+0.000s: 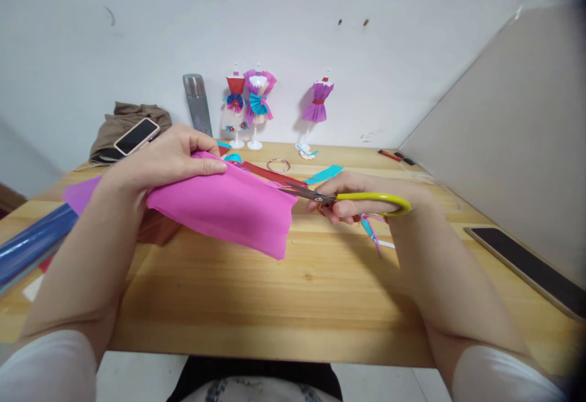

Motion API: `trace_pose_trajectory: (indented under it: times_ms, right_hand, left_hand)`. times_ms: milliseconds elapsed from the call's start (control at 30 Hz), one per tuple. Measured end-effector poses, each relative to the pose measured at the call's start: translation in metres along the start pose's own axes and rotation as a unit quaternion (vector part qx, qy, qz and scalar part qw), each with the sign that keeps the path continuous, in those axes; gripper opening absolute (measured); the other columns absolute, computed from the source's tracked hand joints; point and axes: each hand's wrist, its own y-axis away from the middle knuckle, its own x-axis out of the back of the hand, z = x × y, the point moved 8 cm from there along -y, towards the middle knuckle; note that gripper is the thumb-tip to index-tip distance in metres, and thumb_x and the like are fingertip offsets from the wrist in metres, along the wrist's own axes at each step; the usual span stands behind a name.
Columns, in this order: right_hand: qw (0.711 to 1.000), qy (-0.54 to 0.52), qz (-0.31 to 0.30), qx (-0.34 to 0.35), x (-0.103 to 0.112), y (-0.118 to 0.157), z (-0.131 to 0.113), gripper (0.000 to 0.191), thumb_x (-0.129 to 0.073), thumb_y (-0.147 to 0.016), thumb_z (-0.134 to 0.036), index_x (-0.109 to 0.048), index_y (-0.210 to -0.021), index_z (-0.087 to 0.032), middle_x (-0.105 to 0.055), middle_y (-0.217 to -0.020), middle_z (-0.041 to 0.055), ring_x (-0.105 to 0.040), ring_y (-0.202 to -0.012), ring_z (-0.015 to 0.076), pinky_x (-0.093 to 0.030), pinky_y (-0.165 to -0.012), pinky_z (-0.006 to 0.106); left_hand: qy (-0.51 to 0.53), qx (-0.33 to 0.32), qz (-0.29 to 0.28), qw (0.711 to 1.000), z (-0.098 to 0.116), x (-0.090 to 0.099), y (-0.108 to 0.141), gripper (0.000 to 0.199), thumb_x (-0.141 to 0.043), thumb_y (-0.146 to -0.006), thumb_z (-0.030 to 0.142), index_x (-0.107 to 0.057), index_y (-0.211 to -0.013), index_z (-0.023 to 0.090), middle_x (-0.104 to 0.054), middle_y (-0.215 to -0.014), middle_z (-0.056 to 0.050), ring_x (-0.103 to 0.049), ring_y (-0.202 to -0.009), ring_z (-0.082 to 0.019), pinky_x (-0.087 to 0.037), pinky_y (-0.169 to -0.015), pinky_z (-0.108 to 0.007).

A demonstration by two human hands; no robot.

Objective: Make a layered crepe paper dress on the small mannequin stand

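I read this as a small craft corner, though whether in a home or a studio I can't tell. A pale wooden surface [274, 304] stands against a white wall [183, 30], with a greyish panel [513, 115] on the right. Miniature dress forms [319, 100], bright scraps [325, 174] and yellow-handled scissors [350, 196] suggest crafting to me; a flask [199, 106] and a phone [137, 136] look like personal belongings.
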Motion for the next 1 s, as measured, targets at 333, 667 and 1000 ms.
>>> trace_pose_trajectory:
  times_ms: [333, 667, 1000]
  right_hand:
    - [1.0, -0.003, -0.016, 0.011, -0.0018, 0.0021, -0.0006, 0.05, -0.063, -0.092, -0.055, -0.068, -0.117, -0.012, -0.063, -0.075, 0.0013, -0.053, -0.056, 0.0078, -0.046, -0.049, 0.018]
    - [1.0, -0.004, -0.003, 0.024, -0.0011, 0.0004, -0.0064, 0.053, -0.064, -0.09, -0.059, -0.069, -0.115, -0.013, -0.062, -0.073, 0.0006, -0.052, -0.057, 0.0082, -0.045, -0.048, 0.019]
    - [1.0, 0.002, -0.008, 0.002, -0.0033, -0.0036, 0.001, 0.061, -0.064, -0.089, -0.061, -0.068, -0.116, -0.006, -0.063, -0.074, 0.0036, -0.052, -0.056, 0.0086, -0.044, -0.046, 0.019]
  left_hand:
    - [0.008, 0.01, 0.006, 1.0, -0.0014, 0.0007, 0.0001, 0.043, -0.066, -0.072, 0.054, -0.062, -0.061, 0.013, -0.048, -0.058, 0.004, -0.04, -0.059, -0.007, -0.025, -0.054, -0.021]
    - [0.023, 0.01, 0.005, 1.0, 0.0002, 0.0001, 0.0004, 0.041, -0.066, -0.071, 0.052, -0.062, -0.06, 0.013, -0.043, -0.058, 0.005, -0.036, -0.056, -0.006, -0.024, -0.051, -0.02]
    - [0.027, -0.002, -0.009, 1.0, 0.003, -0.0008, -0.0004, 0.041, -0.066, -0.073, 0.051, -0.06, -0.058, 0.013, -0.043, -0.058, 0.005, -0.036, -0.056, -0.006, -0.026, -0.05, -0.018]
